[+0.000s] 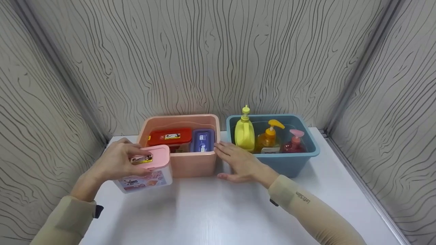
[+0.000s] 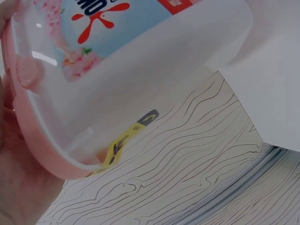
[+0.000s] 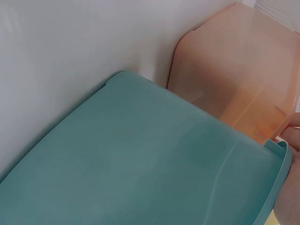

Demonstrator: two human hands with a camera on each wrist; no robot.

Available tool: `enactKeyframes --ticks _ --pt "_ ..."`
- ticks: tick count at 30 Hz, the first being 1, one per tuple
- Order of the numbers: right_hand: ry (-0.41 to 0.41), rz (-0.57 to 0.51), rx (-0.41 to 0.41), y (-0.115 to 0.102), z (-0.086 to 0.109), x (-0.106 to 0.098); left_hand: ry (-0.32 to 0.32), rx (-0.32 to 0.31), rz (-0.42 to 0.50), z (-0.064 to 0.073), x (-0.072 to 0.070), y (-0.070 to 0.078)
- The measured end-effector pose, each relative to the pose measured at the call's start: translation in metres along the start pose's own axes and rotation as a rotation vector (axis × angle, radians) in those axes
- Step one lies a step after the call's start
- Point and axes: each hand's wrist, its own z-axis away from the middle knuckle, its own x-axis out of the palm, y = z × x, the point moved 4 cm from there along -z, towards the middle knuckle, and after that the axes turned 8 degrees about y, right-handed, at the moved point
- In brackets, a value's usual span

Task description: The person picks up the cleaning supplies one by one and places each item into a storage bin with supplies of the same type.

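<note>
My left hand [image 1: 117, 160] grips a white plastic detergent tub [image 1: 146, 180] by its pink lid, thumb in front and fingers over the top. The tub is held slightly tilted at the front left of the pink bin [image 1: 194, 166]. In the left wrist view its flowered label and a yellow sticker [image 2: 123, 145] show on the tub [image 2: 154, 61]. Inside the pink bin are a red-lidded container [image 1: 170, 136] and a purple-lidded container [image 1: 203, 140]. My right hand [image 1: 240, 161], fingers extended, touches the pink bin's front right corner.
A blue bin [image 1: 282, 165] stands to the right, holding a yellow bottle [image 1: 244, 134], an orange pump bottle [image 1: 269, 141] and a red pump bottle [image 1: 294, 145]. Both bins sit on a white table [image 1: 204, 211] near a wood-patterned back wall [image 1: 190, 61]. Side panels flank the table.
</note>
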Motion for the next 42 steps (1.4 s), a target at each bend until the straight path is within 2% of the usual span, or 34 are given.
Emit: enactKeyframes --ticks 10,15,24,32,42 --pt "-0.002 0.002 0.003 0.001 0.0 0.001 0.003 0.061 -0.035 -0.015 -0.005 0.013" --pt "0.0 -0.002 0.004 0.001 -0.001 0.002 -0.005 0.085 -0.018 -0.025 -0.01 0.021" --pt "0.007 0.003 0.0 0.002 0.0 0.003 0.0 0.16 -0.037 -0.043 -0.016 0.032" --pt "0.007 0.013 -0.002 0.002 0.0 0.004 -0.034 0.143 -0.024 -0.053 -0.018 0.039" --pt "0.008 0.002 0.0 0.002 0.0 0.003 -0.037 0.136 -0.036 -0.068 -0.026 0.05"
